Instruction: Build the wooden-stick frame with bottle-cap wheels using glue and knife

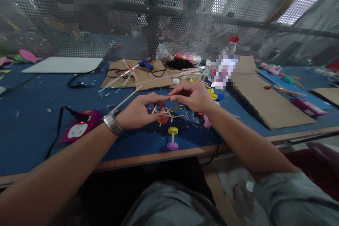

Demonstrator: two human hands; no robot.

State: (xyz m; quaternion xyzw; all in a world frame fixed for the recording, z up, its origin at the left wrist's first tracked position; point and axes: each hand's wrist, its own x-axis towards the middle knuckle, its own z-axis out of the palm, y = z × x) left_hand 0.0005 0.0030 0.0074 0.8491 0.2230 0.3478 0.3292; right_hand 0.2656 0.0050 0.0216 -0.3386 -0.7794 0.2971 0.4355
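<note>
My left hand is above the table with its index finger stretched towards my right hand. The other left fingers curl, and the thumb lies just above a small heap of short wooden sticks. My right thumb and index fingertip pinch together at the tip of my left index finger. Anything between them is too small or hidden to make out. Beside the sticks is an orange piece, partly covered by my left hand. In front stands a short stick joining a yellow cap and a purple cap.
A purple box with a plugged cable is at left. A long thin stick lies behind my left wrist. Farther back are a blue glue gun on cardboard and a red-capped bottle. More cardboard lies at right.
</note>
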